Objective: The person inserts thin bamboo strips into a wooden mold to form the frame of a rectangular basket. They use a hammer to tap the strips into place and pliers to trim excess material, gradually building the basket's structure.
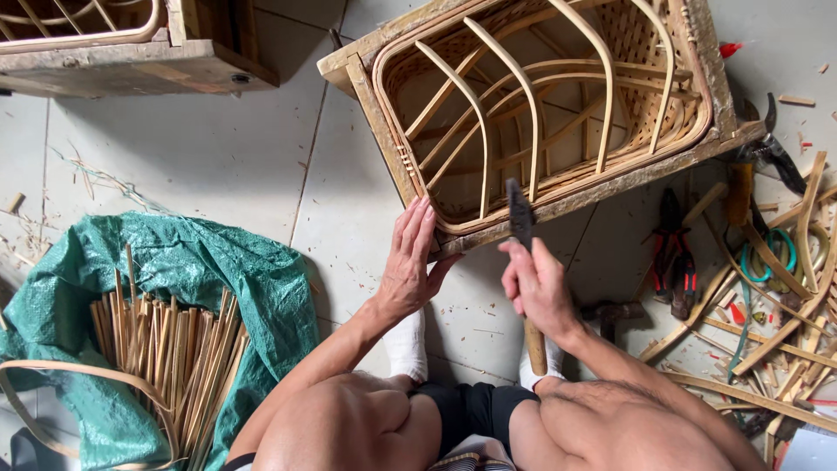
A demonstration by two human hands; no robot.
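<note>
Rattan basket frame (pixel 558 113) in its wooden mould (pixel 610 185) lies on the tiled floor (pixel 218 148), tilted, at twelve o'clock from the seated person. Left hand (pixel 410 262), fingers flat and extended, presses the mould's near corner. Right hand (pixel 536 288) is closed around a wooden-handled hammer (pixel 521 218), its head just above the near rail. Judged: short, square taps, with the steadying fingers kept off the strike line. Open floor lies at ten o'clock; pliers (pixel 676 253), a second hammer (pixel 610 312) and bamboo offcuts (pixel 767 349) crowd three o'clock; bamboo strips (pixel 166 349) on green sheeting (pixel 200 262) fill eight o'clock.
</note>
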